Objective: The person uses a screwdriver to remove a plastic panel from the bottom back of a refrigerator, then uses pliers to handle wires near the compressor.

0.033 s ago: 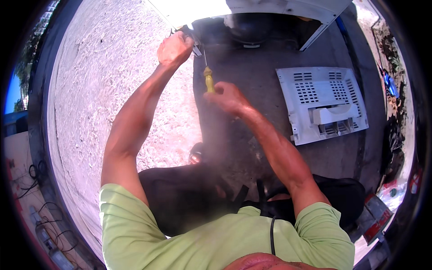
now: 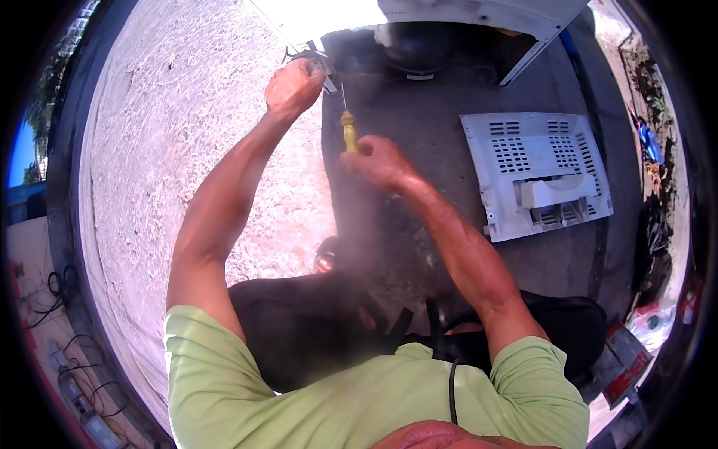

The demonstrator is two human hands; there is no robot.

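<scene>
My right hand [image 2: 379, 162] grips the yellow handle of a screwdriver [image 2: 349, 132]. Its thin shaft points away from me, toward the lower left corner of a white appliance housing [image 2: 479, 13]. At that same corner my left hand [image 2: 293, 87] is closed, its fingertips against a small metal and dark part [image 2: 323, 63]. Whatever lies between those fingers is mostly hidden by the hand. The screwdriver's tip is close to this part, but whether it touches I cannot tell. Inside the housing's open underside sits a dark rounded body [image 2: 419, 46].
A light grey vented panel [image 2: 493, 176] with a moulded recess lies on the shaded ground at right. Bright rough concrete [image 2: 172, 90] spreads to the left. Cables and a power strip [image 2: 78, 400] lie at the lower left edge. At lower right stands a red and grey can [image 2: 624, 367].
My left hand has shifted very slightly down and to the right, showing more of the part beyond its fingers. The screwdriver and my right hand have moved a hair to the right.
</scene>
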